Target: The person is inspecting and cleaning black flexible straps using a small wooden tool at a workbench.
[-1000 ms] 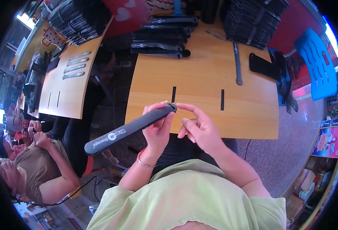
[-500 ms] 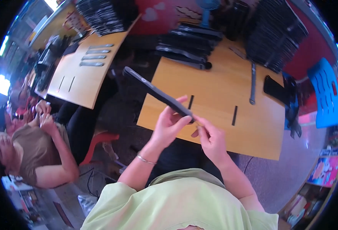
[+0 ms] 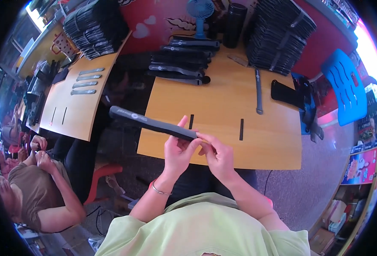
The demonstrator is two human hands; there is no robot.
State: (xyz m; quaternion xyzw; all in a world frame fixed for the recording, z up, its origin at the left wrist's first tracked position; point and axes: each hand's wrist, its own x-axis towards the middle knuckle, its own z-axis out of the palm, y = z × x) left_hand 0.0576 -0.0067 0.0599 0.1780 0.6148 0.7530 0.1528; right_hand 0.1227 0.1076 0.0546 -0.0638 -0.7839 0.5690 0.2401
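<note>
A long, flat strap (image 3: 152,124), black with a grey edge and a small pale mark, is held above the near edge of my table. Its free end points out to the left. My left hand (image 3: 178,155) supports the strap near its right end, thumb and fingers closed round it with the index finger raised. At that same end my right hand (image 3: 219,158) pinches the strap tip between thumb and fingertips. What exactly lies under the right fingertips is hidden. Two short black strips, a left one (image 3: 191,121) and a right one (image 3: 241,129), lie on the tabletop beyond my hands.
On my wooden table (image 3: 171,100) are a pile of similar straps (image 3: 180,68), a tall bundled black stack (image 3: 278,36), a single grey strap (image 3: 259,91) and a black flat piece (image 3: 286,94). A fan (image 3: 200,13) stands behind. At left, a co-worker (image 3: 39,192) sits by another table (image 3: 71,113).
The strap has swung to lie more level, its free end lower and farther left in the picture. Both hands keep hold of its right end. The whole view has shifted.
</note>
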